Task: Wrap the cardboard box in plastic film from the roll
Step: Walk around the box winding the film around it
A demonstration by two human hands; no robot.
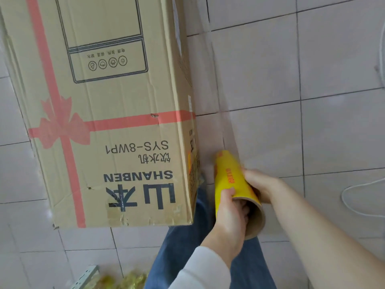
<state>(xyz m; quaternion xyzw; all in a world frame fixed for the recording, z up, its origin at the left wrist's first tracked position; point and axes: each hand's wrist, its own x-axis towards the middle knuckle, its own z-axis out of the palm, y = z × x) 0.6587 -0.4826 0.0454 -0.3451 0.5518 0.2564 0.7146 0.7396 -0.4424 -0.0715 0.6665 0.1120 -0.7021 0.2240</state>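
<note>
Left hand: I see my left hand at about 5 o'clock in the frame, white sleeve at the wrist, thumb on the yellow wrap and fingers curled into the open near end of the roll, closed on its rim.
Right hand: my right hand comes in from 4 o'clock on a bare forearm and cups the roll's far side, fingers wrapped round it; both hands grip the roll.
Roll: it points away toward 11 o'clock, brown core showing at the near end; the red print on its yellow wrap is too blurred for me to read.
Film: a clear sheet of plastic film runs from the roll toward 12 o'clock along the box's right side.
Box: the cardboard box fills the frame from 9 to 12 o'clock on the tiled floor, just left of the roll.
Writing: upside down to me, "SHANBEN", "SYS-8WP1", large Chinese characters, a red ribbon-and-bow print.
Legs: blue jeans at 6 o'clock.
</note>
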